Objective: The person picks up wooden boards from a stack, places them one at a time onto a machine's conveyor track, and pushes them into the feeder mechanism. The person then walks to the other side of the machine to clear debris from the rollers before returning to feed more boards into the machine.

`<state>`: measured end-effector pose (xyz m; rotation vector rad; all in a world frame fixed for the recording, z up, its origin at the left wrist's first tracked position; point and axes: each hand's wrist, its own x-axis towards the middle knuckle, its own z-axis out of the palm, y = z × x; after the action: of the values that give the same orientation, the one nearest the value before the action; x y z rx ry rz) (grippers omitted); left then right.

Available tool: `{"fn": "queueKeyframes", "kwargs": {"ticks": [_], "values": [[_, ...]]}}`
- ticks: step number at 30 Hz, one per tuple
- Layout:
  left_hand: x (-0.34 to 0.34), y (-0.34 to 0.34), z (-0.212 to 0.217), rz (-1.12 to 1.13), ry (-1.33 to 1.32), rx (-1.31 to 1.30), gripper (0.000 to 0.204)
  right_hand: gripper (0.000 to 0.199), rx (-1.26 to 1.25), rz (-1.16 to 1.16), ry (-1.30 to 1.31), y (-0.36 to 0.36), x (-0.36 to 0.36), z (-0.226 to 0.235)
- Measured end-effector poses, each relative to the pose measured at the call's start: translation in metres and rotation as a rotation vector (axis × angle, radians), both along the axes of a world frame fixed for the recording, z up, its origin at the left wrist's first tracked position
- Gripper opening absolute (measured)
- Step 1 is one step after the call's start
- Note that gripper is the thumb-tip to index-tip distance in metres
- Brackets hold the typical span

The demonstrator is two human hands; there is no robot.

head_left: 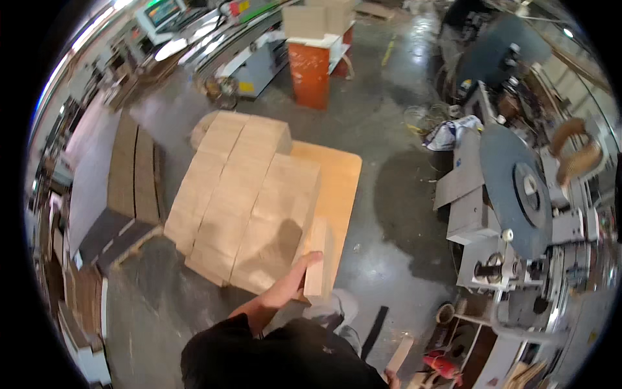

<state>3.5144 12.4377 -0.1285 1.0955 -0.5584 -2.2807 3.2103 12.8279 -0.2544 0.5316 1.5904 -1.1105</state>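
Observation:
My left hand (291,283) is closed on a pale wooden block (317,269), its thumb and fingers along the block's left side. That block is at the right edge of a stack of light wooden blocks (223,188), set in close rows on a tan board (342,172). Low in the picture, my right hand (392,378) shows only in part, at the near end of another pale wooden piece (402,352). Its fingers appear closed round that piece; the rest of the hand is cut off by the lower edge.
To the right stands a machine with a large grey disc (515,188). Dark-edged panels (133,172) are stacked on the left. An orange stand (310,74) carries boxes at the back. A red tool (442,366) and wood pieces lie at lower right.

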Motion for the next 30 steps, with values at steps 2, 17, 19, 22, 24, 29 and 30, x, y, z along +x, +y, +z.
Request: {"fn": "queueKeyframes", "kwargs": {"ticks": [2,17,19,22,24,29,30], "values": [[-0.024,-0.011,-0.017,0.119,-0.095,0.062,0.045,0.036,-0.002,0.070,0.027,-0.025,-0.053,0.009],[-0.095,-0.266,-0.193,0.877,0.016,0.310,0.057,0.038,-0.037,0.765,-0.055,-0.556,-0.314,0.012],[-0.110,-0.321,-0.152,0.956,-0.033,0.251,0.057,0.038,-0.023,0.870,-0.037,-0.635,-0.332,0.013],[-0.109,-0.373,-0.173,1.114,-0.070,0.182,0.057,0.038,0.005,1.066,-0.036,-0.758,-0.352,0.003],[-0.109,-0.412,-0.191,1.206,-0.109,0.113,0.055,0.039,0.028,1.179,-0.030,-0.844,-0.360,-0.007],[-0.127,-0.514,-0.150,1.329,-0.103,0.171,0.039,0.040,0.083,1.374,0.054,-1.039,-0.388,-0.013],[-0.125,-0.499,-0.190,1.412,-0.111,0.184,0.038,0.040,0.101,1.457,0.045,-1.078,-0.382,-0.013]]}}
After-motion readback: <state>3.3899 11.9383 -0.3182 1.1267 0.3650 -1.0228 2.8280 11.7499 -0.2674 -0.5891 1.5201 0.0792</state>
